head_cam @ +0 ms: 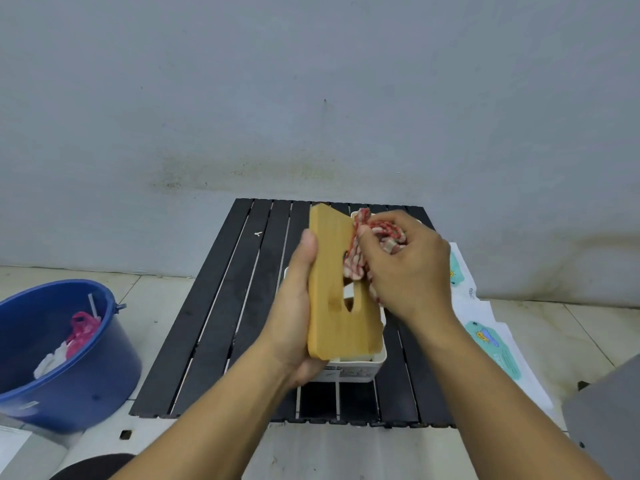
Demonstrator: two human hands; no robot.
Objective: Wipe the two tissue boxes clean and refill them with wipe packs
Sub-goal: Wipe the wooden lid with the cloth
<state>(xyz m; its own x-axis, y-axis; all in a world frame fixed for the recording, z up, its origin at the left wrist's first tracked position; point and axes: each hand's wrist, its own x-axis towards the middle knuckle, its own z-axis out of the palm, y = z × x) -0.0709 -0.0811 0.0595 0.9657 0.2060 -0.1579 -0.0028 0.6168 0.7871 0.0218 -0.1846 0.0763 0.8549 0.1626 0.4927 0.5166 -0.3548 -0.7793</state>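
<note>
No legible text; print on wipe packs [491, 341] too blurred

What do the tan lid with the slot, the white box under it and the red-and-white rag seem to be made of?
Tan slotted lid: probably bamboo or wood, smooth matt finish; faint straight grain shows.
White rectangular box: likely plastic; even colour, rounded rim, slight sheen.
Red-and-white patterned rag: soft cloth; it bunches and folds.

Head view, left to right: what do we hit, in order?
Blue bucket → left hand holding the wooden lid → right hand gripping the red cloth → wipe packs on the floor.
</note>
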